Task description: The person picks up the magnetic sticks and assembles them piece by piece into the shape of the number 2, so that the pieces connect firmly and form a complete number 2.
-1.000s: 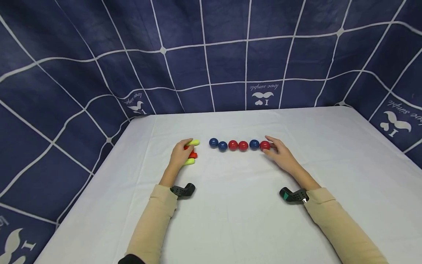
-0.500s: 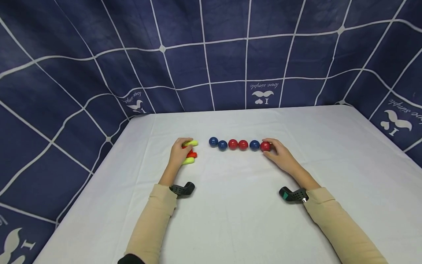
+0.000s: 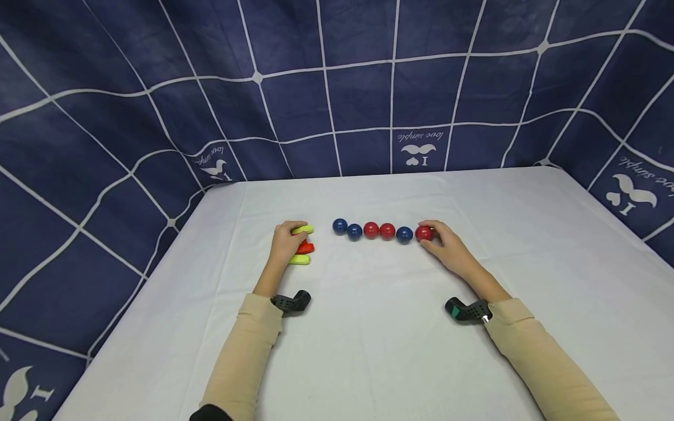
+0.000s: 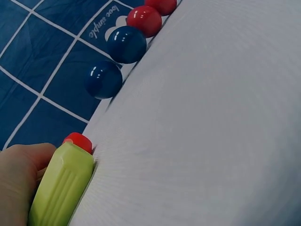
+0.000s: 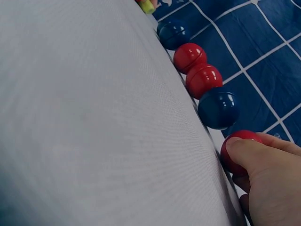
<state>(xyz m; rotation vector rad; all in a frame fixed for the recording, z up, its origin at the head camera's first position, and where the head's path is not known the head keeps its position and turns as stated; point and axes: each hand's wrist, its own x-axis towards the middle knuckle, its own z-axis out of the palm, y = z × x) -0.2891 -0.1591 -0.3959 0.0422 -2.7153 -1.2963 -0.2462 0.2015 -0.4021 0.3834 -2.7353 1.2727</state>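
In the head view my left hand (image 3: 286, 242) lies over a short stack of grooved bars at the left, its thumb and fingers pinching the far yellow-green bar (image 3: 302, 230). A red bar (image 3: 305, 248) and the near yellow-green bar (image 4: 62, 186) lie closer to me, partly under the hand. My right hand (image 3: 449, 248) grips a red ball (image 3: 423, 233) at the right end of a row, thumb on its near side. Left of it runs a blue ball (image 3: 404, 235), then two red balls (image 3: 379, 233) and two more blue balls (image 3: 347, 229).
A white cloth (image 3: 368, 327) covers the table. Behind and at both sides hangs a dark blue curtain (image 3: 358, 105) with white lines. A black wrist device (image 3: 291, 302) sits on the left wrist, another black device (image 3: 468, 310) on the right.
The right fingers have drawn in on the red ball, and a small gap now shows between it and the blue ball. The far yellow-green bar has slid slightly left; the near one lies straighter.
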